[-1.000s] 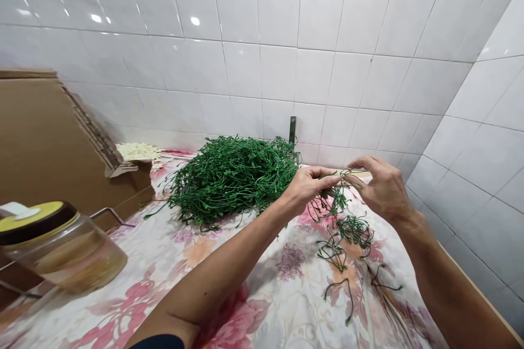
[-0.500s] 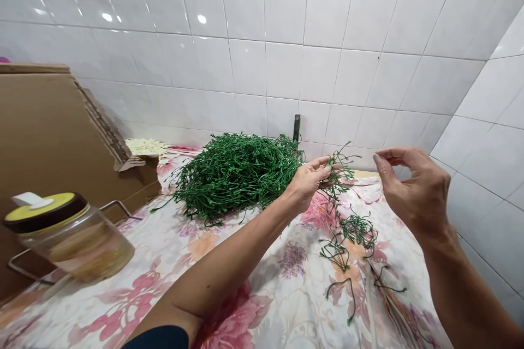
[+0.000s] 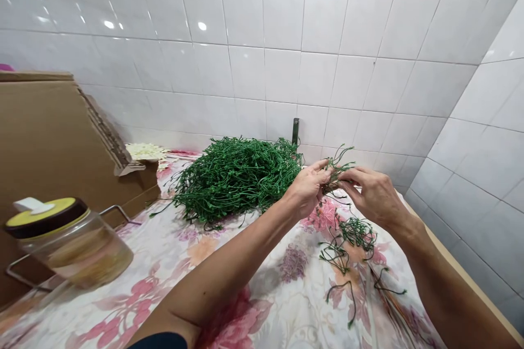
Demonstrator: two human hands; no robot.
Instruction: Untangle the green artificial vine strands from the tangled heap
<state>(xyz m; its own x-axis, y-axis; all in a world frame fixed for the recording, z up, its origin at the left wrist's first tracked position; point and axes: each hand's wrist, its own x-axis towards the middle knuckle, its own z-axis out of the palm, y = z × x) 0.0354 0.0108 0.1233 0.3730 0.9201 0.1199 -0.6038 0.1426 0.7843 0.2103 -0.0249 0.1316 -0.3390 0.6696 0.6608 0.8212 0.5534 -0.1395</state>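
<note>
My left hand point(image 3: 308, 188) is closed on a small bunch of thin green artificial stems point(image 3: 339, 159) with little buds at their tips. From the right, my right hand point(image 3: 366, 191) pinches at the same bunch, thumb and fingers meeting its near side. Behind my left wrist lies a big heap of the same green stems point(image 3: 241, 177). Below both hands, a smaller loose cluster of stems point(image 3: 357, 233) rests on the flowered cloth point(image 3: 262, 262). Thin brown stalks point(image 3: 393, 305) lie nearer to me, partly blurred.
On the left stands a clear jar point(image 3: 82, 256) with a yellow and black lid, in front of a cardboard box point(image 3: 41, 131). Pale pieces point(image 3: 145, 151) lie behind the box. A dark upright strip point(image 3: 295, 132) leans by the tiled wall point(image 3: 282, 16).
My right hand has moved left from apart in the air to the bunch and now touches it. My left hand keeps its hold, nearly in the same place.
</note>
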